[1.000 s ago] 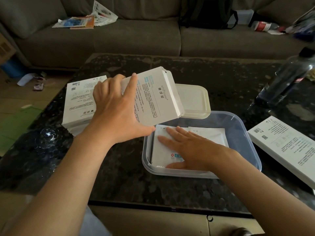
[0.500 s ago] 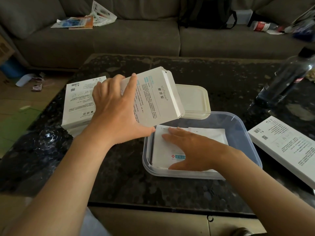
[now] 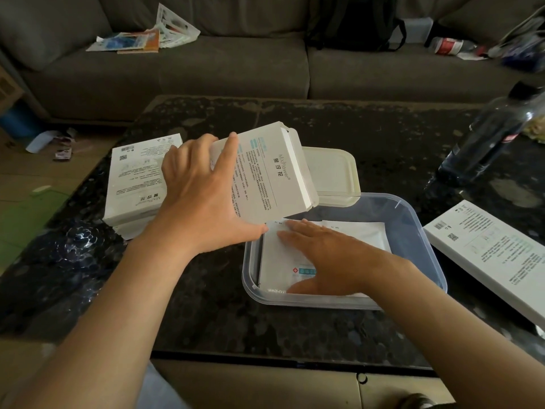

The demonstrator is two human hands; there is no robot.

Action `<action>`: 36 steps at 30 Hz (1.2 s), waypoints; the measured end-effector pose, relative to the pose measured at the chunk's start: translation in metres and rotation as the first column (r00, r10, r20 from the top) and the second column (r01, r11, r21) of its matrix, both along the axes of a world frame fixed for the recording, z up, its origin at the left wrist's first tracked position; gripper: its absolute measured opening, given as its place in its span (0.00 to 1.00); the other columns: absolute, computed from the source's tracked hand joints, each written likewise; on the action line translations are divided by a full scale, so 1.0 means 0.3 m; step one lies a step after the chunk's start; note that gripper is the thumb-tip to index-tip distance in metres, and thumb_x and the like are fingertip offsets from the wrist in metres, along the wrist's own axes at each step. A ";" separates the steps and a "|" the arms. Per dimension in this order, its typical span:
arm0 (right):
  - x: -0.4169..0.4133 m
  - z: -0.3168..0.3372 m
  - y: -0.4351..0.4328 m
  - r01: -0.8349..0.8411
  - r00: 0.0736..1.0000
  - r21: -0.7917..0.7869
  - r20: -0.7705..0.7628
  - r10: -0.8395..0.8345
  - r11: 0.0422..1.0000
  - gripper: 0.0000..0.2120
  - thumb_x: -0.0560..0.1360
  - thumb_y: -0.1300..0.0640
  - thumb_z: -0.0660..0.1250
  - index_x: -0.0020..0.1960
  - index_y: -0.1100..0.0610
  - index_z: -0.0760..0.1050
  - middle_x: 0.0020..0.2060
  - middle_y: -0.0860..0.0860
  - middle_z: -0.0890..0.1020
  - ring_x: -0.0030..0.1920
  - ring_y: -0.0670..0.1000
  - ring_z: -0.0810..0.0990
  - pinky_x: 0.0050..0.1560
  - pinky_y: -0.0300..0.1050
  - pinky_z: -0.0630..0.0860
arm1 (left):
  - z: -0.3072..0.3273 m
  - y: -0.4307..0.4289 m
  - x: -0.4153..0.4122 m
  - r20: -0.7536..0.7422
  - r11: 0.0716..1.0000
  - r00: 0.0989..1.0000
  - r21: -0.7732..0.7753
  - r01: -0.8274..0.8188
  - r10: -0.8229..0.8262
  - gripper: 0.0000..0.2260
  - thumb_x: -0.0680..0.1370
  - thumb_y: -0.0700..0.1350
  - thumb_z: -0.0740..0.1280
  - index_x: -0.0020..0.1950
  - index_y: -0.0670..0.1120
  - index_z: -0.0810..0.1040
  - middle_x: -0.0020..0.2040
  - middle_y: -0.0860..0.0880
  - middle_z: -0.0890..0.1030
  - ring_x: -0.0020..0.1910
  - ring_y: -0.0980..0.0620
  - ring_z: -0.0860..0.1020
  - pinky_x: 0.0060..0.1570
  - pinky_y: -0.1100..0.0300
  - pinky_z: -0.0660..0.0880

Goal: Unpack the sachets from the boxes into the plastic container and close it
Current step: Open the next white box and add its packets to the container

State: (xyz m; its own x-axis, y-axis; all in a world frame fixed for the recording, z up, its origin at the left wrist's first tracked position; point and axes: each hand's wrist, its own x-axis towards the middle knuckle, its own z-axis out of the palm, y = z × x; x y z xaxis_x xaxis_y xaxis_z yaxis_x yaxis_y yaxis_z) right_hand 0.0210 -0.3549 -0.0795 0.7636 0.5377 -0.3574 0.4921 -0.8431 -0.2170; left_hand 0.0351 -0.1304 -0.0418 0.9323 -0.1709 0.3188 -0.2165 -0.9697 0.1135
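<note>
Lying flat inside the plastic container (image 3: pixel 410 231), the white sachets (image 3: pixel 354 234) are largely covered by the right hand (image 3: pixel 327 255); their count cannot be determined. Its fingers (image 3: pixel 300 233) are straight and press on the top sachet. The left hand (image 3: pixel 200 196) grips a white box (image 3: pixel 271 172), fingers spread across its face, thumb at its lower edge. This box is tilted above the container's far left corner and hides part of the lid (image 3: pixel 330 172) behind it. A stack of boxes (image 3: pixel 135 178) lies left on the worktop (image 3: pixel 206 305). Another box (image 3: pixel 495 258) and a bottle (image 3: pixel 489 143), right, are cut off by the frame edge.
</note>
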 end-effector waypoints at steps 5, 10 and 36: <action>0.041 0.112 -0.095 0.255 0.966 0.267 -0.035 -0.255 0.929 0.15 0.78 0.48 0.69 0.64 0.44 0.75 0.61 0.42 0.80 0.60 0.44 0.80 0.63 0.46 0.77 | 0.003 0.009 0.002 -0.004 1.000 1.000 0.000 0.005 -0.005 0.59 0.57 0.73 0.70 0.80 0.48 0.52 0.74 0.42 0.60 0.72 0.40 0.57 0.72 0.38 0.54; 0.046 0.213 -0.132 0.438 0.858 0.735 -0.168 -0.486 0.518 0.01 0.77 0.62 0.71 0.48 0.58 0.81 0.37 0.52 0.85 0.36 0.50 0.86 0.38 0.43 0.84 | 0.012 -0.002 0.000 0.003 0.999 0.999 0.010 0.049 -0.049 0.58 0.57 0.74 0.69 0.79 0.48 0.53 0.73 0.43 0.60 0.71 0.41 0.57 0.72 0.39 0.56; 0.089 0.119 -0.064 0.455 0.845 0.698 -0.144 -0.515 0.552 0.14 0.74 0.61 0.75 0.57 0.52 0.78 0.45 0.38 0.81 0.43 0.43 0.83 0.31 0.33 0.78 | 0.008 -0.096 -0.031 0.062 0.959 0.959 0.083 0.272 -0.278 0.55 0.59 0.69 0.71 0.78 0.45 0.57 0.72 0.41 0.64 0.73 0.38 0.61 0.76 0.35 0.52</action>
